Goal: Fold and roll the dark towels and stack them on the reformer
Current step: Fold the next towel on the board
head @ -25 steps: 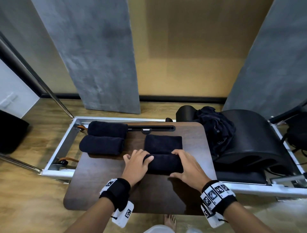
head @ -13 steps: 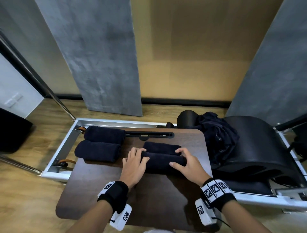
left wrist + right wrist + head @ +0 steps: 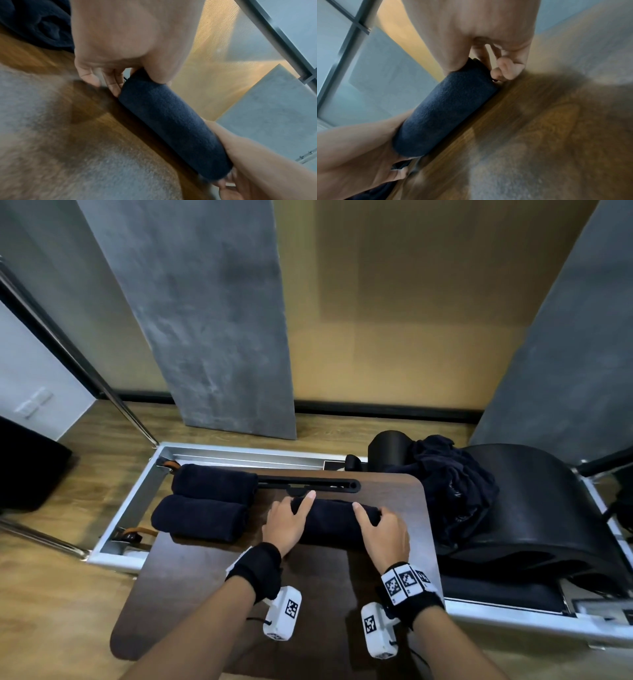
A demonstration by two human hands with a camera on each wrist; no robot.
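Third dark towel (image 3: 334, 520) is a tight roll lying crosswise on the brown wooden board (image 3: 212, 587) that sits over the reformer (image 3: 137, 501) frame. No flat tail visible ahead of it, so I judge the rolling done or nearly so.

Left hand (image 3: 286, 522) curls over the roll's left end, fingers draped over the top, thumb on the near side. Right hand (image 3: 385, 530) does the same at the right end. Both wrist views confirm each hand wraps an end, fingertips tucked behind and under. Neither hand is flat or idle; both are gripping the roll.

Two finished rolled towels (image 3: 205, 501) lie side by side at the board's far-left corner, touching each other, just beside the current roll. A heap of unfolded dark towels (image 3: 448, 484) sits on the black arc barrel (image 3: 534, 508) to the right.

Handling, my read: terry cloth, soft, light, compressible, not slippery, nothing fragile. The risk is unrolling; the free edge will spring open if released loose. Best hold is what's in place now: both ends, pressure inward and down, seam kept underneath when set down. Lifting from the middle with one hand would likely let the ends sag and loosen.

Writing: no brand or text legible on towels, board or frame. Only black-and-white square marker tags on the wristbands (image 3: 406, 582) and camera housings; no readable words.
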